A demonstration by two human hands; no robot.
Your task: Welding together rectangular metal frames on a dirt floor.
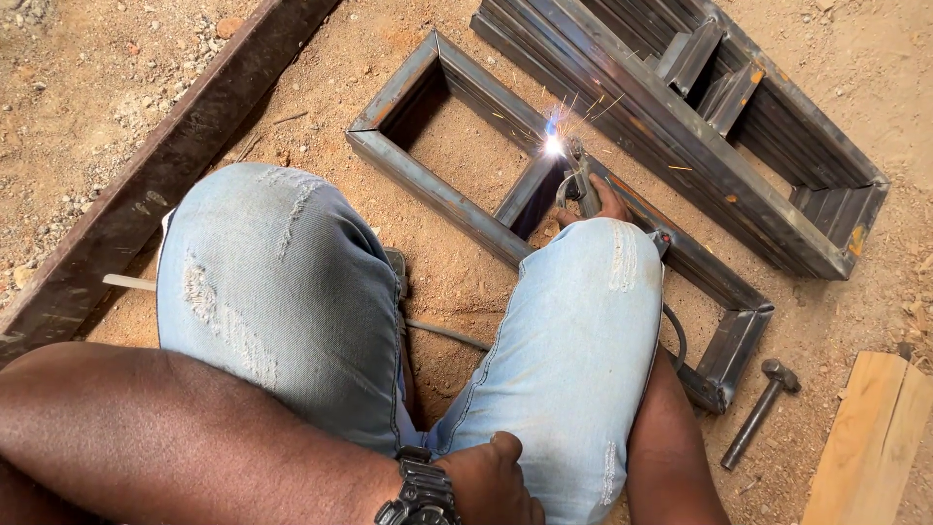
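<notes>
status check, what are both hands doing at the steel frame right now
Right hand grips welding electrode holder, arc sparking on steel frame crossbar joint. Left hand rests by right knee, holding nothing. Hammer lies clear on the sand.

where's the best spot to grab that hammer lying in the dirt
Probably the lower end of the hammer handle, coming from above. It lies flat on the sand, head up by the steel frame corner, handle running down-left toward the wooden plank, clear of both. The long thin shaft suits a wrap grip.
</notes>
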